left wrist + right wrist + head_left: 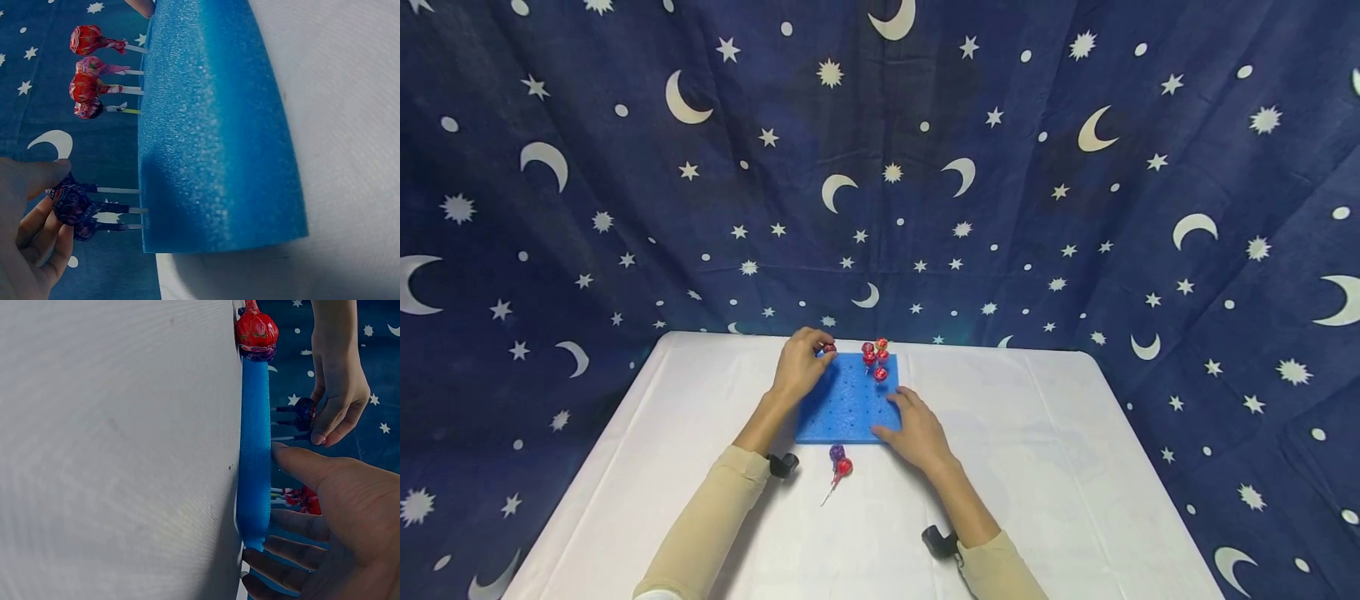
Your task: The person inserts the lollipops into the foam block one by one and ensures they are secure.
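Observation:
A blue foam board point(842, 412) with rows of small holes lies on the table. My left hand point(799, 367) is at its far left corner, thumb and fingers pinching the wrapped head of a dark purple lollipop point(74, 205). The sticks of several purple lollipops stand upright in the foam there, close together. Along the far right side stand several red and pink lollipops point(881, 374). My right hand point(919, 429) rests at the board's right edge, fingers spread and relaxed, with nothing held; its thumb point(300, 464) lies over the board's top.
In front of the board, a purple lollipop point(837, 452) and a red lollipop point(845, 467) lie loose on the white-covered table point(1000, 483). Behind the table hangs a dark blue curtain point(910, 200) with moons and stars.

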Motion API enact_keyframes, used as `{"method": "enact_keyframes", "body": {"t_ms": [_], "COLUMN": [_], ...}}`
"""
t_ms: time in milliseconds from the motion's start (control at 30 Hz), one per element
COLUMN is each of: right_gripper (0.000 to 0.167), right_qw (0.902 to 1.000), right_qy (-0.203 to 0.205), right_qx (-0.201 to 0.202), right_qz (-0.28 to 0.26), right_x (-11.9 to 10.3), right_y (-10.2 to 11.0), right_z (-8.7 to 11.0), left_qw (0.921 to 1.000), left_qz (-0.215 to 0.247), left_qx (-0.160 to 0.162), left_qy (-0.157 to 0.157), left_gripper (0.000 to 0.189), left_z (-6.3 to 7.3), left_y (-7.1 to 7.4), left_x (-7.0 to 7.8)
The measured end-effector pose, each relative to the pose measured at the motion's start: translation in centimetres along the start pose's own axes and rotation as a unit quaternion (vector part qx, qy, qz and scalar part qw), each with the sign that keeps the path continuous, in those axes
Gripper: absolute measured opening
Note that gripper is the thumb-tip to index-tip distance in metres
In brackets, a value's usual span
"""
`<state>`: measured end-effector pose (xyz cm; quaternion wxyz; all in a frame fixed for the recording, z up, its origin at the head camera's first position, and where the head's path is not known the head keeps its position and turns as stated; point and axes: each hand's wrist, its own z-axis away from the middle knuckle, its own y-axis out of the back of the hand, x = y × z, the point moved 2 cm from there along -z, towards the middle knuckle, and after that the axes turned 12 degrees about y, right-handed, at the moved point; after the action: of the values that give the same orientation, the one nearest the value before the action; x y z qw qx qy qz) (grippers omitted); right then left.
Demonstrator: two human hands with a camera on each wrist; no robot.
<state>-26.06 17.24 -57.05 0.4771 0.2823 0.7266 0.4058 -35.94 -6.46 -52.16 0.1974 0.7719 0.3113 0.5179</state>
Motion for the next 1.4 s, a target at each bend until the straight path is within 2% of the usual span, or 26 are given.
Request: {"method": "enact_keyframes", "body": {"t_ms": [300,667,1400], "right_gripper": [0.069,0.069,0.07], "right_qw": [1.0,1.0,1.0], "right_qy": [0.003,0.001,-0.004], "right_qx": [0.003,0.0,-0.001], "right_qz": [0.002,0.002,0.001], "right_x": [-0.08,-0.07,-0.22], "right_y": [-0.16,0.05,-0.04], "right_z": [0.06,-0.04,0.03], "left_qw": [0.9999,0.9998,0.9993], "left_qz": [-0.007,-0.007,-0.034], "left_qx": [0.01,0.016,0.016], "left_qy": [0.005,-0.013,-0.007], "left_gripper": [0.016,0.014,0.015], "left_z": [-0.12,-0.1,0.21], "left_y": [-0.25,-0.26,-0.33], "left_x": [-0.6,-0.17,-0.12]}}
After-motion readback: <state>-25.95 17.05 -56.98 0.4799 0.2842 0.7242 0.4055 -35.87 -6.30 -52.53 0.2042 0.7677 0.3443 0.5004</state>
